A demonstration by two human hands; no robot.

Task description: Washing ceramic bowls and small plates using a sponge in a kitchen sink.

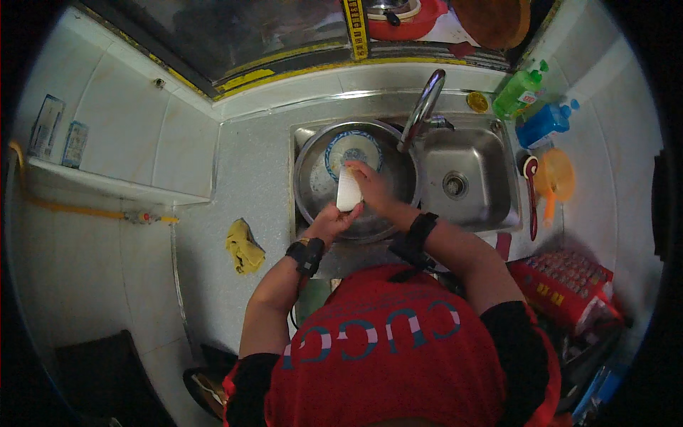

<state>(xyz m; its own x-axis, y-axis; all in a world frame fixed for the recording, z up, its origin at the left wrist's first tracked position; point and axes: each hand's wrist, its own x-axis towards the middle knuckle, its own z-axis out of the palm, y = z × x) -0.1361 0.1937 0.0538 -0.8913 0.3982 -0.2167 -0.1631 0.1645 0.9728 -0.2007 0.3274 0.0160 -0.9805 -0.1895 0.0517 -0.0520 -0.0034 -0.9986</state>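
Note:
Over a round stainless steel basin [392, 205], my left hand [332, 220] grips the lower end of a small white dish [349, 193], likely a bowl or cup turned on its side. The fingers of my right hand [372, 184] lie on its upper end and right side, and this hand looks slightly blurred. Inside the basin, just beyond my hands, sits a white dish with a blue patterned rim [341, 147]. My hands hide part of it. The basin stands in the left bowl of the sink.
A chrome faucet [425, 107] arches beside the basin, left of the right sink bowl [469, 171]. Green [517, 95] and blue [544, 126] pump bottles, an orange ladle [555, 173] and a dark red long-handled utensil [532, 197] line the right. A yellow cloth [244, 247] lies on the left counter.

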